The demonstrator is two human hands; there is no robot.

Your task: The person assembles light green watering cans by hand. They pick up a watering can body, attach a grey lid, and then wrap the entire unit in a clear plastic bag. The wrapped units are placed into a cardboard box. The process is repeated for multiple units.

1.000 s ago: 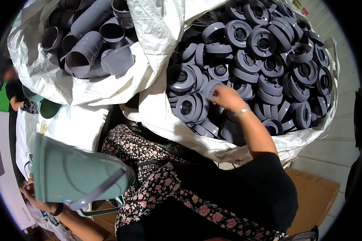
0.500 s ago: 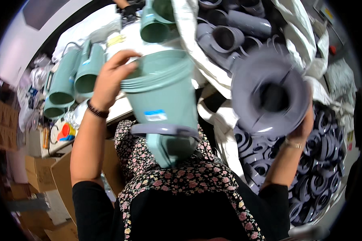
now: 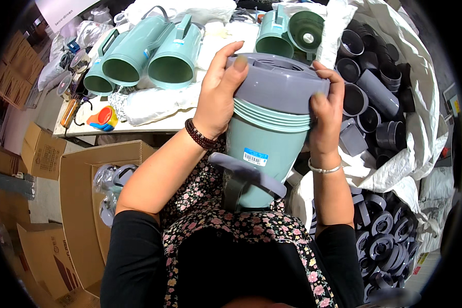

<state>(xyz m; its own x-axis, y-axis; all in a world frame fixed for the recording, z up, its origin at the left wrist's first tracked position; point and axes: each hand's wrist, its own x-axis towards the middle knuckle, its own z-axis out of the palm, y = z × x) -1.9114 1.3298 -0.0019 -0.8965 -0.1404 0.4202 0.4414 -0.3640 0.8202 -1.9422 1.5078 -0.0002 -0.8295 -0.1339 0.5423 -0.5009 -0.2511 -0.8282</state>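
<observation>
A pale green plastic pitcher [image 3: 264, 141] stands upright, slightly tilted, in front of my apron. It has ridges under its rim, a small blue-and-white label and a grey handle [image 3: 249, 175] on the side facing me. A grey-purple round lid [image 3: 280, 84] sits on its mouth. My left hand [image 3: 222, 87] grips the lid's left side, thumb on its top edge. On the lid's right side my right hand [image 3: 327, 110] is closed around it. The pitcher's mouth is hidden under the lid.
More green pitchers lie on the white table [image 3: 133, 120], open ends toward me. At the right, a white sack [image 3: 416, 46] holds dark grey cylinders; below it are many grey lids [image 3: 382, 241]. An open cardboard box [image 3: 79, 205] with wrapped parts stands at lower left.
My right hand has brought the lid from the right onto the pitcher's mouth. My left hand has gone from the pitcher's rim to the lid. The view has shifted.
</observation>
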